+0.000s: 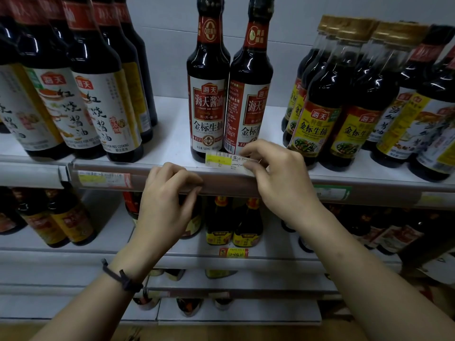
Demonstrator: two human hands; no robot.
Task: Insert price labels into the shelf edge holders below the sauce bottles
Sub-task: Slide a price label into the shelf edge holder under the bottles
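Observation:
A white and yellow price label (222, 160) is pinched at its right end by my right hand (280, 175), just above the top edge of the clear shelf edge holder (221, 184). My left hand (167, 198) grips the holder strip from the front, fingers curled over its top edge, a dark cord on the wrist. Two tall soy sauce bottles (209, 94) with red and white labels stand on the shelf right behind the label. Another price label (103, 179) sits inside the holder to the left.
Dark sauce bottles (81, 99) crowd the shelf at left, yellow-labelled bottles (344, 107) at right. A green-edged label (332, 193) sits in the holder at right. Lower shelves hold smaller bottles (234, 225) and a small yellow tag (234, 252).

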